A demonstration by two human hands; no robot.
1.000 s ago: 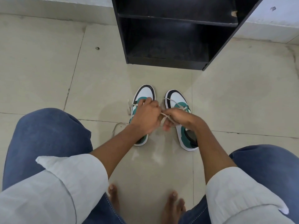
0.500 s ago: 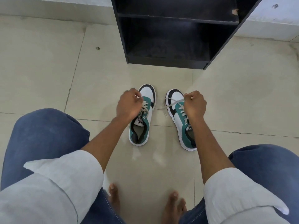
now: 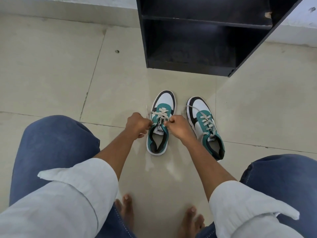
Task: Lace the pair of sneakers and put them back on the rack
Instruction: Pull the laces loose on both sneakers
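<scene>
Both hands are on the left sneaker [image 3: 161, 124] now. Half a second ago they were split, left hand on the left shoe and right hand at the right sneaker's [image 3: 205, 124] laces; a second ago both were bunched between the two shoes. The right sneaker has been let go, and its loose lace end [image 3: 191, 107] lies across the toe.

Left hand [image 3: 138, 124]: fingers curled tight, pinching a lace end [image 3: 148, 112] at the shoe's left edge. Right hand [image 3: 176, 125]: also curled, pinching the lace at the right side of the tongue. The lace [image 3: 162, 113] crosses the upper eyelets between the two fists. The hands sit either side of the tongue, touching the shoe.

Both sneakers stand upright on the floor tiles [image 3: 68, 74], toes toward the rack [image 3: 197, 40], side by side and not touching. Right sneaker is laced most of the way up.

Rack stands beyond the shoes, well apart from them. Its shelves look dark; no shoes visible in it.
</scene>
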